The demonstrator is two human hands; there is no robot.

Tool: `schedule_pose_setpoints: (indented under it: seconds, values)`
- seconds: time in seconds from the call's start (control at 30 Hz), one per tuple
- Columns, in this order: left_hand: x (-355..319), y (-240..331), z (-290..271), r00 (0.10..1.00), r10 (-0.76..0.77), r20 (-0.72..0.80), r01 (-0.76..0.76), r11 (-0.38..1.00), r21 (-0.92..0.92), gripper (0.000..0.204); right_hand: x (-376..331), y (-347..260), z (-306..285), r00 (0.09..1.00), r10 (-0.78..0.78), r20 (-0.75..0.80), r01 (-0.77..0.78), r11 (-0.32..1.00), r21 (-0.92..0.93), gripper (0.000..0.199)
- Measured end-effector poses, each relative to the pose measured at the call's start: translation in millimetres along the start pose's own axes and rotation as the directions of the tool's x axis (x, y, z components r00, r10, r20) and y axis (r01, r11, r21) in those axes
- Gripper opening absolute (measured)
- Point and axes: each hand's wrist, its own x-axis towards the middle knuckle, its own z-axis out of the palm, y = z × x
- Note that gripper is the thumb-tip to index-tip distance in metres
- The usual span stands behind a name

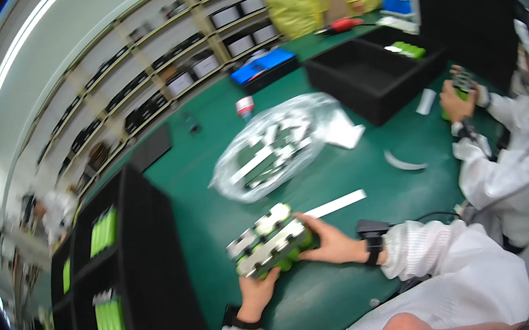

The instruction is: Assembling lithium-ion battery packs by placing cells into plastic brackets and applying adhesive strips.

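A metal-topped block of bright-green cylindrical cells (271, 244) was clamped between the left hand (259, 294) and the right hand (331, 243), over the dark-green tabletop (209, 239), near a long flat white strip (338, 205).

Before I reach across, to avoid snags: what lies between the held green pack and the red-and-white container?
In the head view, a plastic bag of white and green pieces separates pack from container.

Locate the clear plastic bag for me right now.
In the head view, the clear plastic bag lies on the green table near the picture's centre, beyond the held green battery pack and to the near left of the far black tray.
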Motion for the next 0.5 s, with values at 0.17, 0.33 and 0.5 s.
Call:
schedule_pose_setpoints:
  seconds: [0.17, 0.33, 0.5]
  values:
    - [13.2, 1.1, 7.4, 0.997, 0.002, 0.076, -0.009, 0.996, 0.088, 0.041, -3.7, -0.6, -15.1, 0.996, 0.093, -0.001, -0.092, 0.983, -0.159, 0.082]
    - [9.1, 1.2, 5.6, 0.998, 0.068, -0.003, -0.067, 0.989, 0.132, 0.084, -7.5, 32.8, -11.0, 0.996, 0.084, 0.011, -0.084, 0.996, 0.031, 0.065]
    - [7.9, 9.2, 7.8, 0.999, 0.038, -0.009, -0.038, 0.999, 0.034, 0.088, -13.5, 35.9, -13.2, 0.997, 0.075, 0.014, -0.076, 0.993, 0.088, 0.067]
